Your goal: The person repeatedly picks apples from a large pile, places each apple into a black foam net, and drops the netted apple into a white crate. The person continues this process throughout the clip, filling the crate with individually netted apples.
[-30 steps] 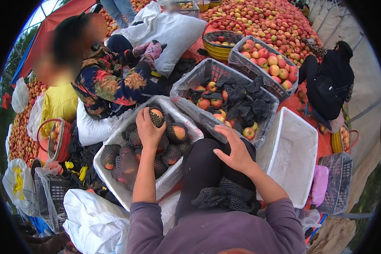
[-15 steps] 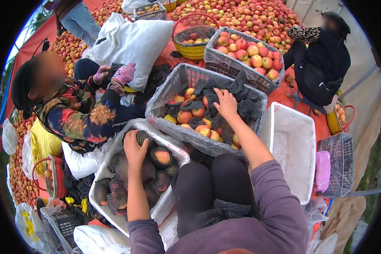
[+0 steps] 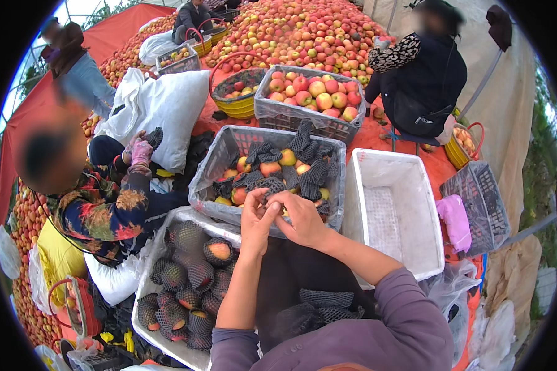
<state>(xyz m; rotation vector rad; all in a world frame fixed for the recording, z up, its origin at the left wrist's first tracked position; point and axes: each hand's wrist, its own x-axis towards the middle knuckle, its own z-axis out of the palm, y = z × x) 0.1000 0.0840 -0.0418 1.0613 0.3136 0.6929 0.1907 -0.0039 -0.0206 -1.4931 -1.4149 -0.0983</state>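
Note:
My left hand (image 3: 257,217) and my right hand (image 3: 301,217) meet over the near edge of a grey crate (image 3: 205,185) lined with plastic. Both have their fingers closed at a black foam net sleeve (image 3: 270,184), partly hidden behind them. Whether an apple is inside it I cannot tell. The crate holds loose red and yellow apples (image 3: 270,168) and several black foam nets (image 3: 315,176). Left of my legs, a white crate (image 3: 143,272) contains several apples in black nets (image 3: 189,272). More black nets (image 3: 328,303) lie on my lap.
An empty white crate (image 3: 393,210) stands at my right, near a pink bundle (image 3: 455,224). Beyond are a crate of apples (image 3: 315,96), a yellow basket (image 3: 235,102) and a big apple heap (image 3: 297,37). One person (image 3: 105,204) sits at left, another (image 3: 418,74) at far right.
My left hand has left the netted apples and come to the middle. My right hand has drawn back from the grey crate to meet it at a black net. The view has shifted.

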